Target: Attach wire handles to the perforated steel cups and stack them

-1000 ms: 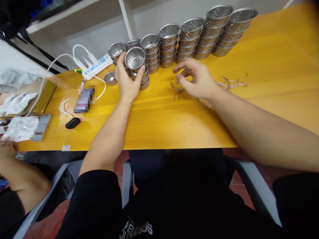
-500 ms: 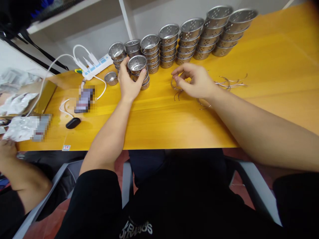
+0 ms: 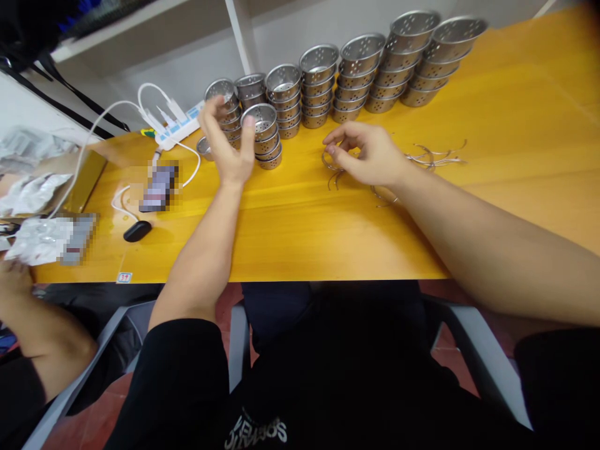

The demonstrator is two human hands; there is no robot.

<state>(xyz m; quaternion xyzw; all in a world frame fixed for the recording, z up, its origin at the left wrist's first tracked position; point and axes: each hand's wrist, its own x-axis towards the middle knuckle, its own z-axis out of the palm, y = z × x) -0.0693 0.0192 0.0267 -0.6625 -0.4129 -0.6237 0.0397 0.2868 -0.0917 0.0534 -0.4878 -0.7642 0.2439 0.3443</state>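
My left hand is open beside a short stack of perforated metal cups, its thumb across the near edge of the top cup and its other fingers spread apart. Behind those fingers a single small metal cup is partly hidden. My right hand hovers low over the table, thumb and fingers curled together round a thin curved metal wire. Other loose curved wires lie on the table beside and behind that hand, some hidden by it.
Tall stacks of perforated metal cups line the back of the yellow table. To the left are a white power strip with cables, a phone and a small black case. Another person's arm is at far left.
My left hand has let go of the short cup stack, opening its fingers and shifting a little left. The stack stays in place. My right hand has hardly moved.
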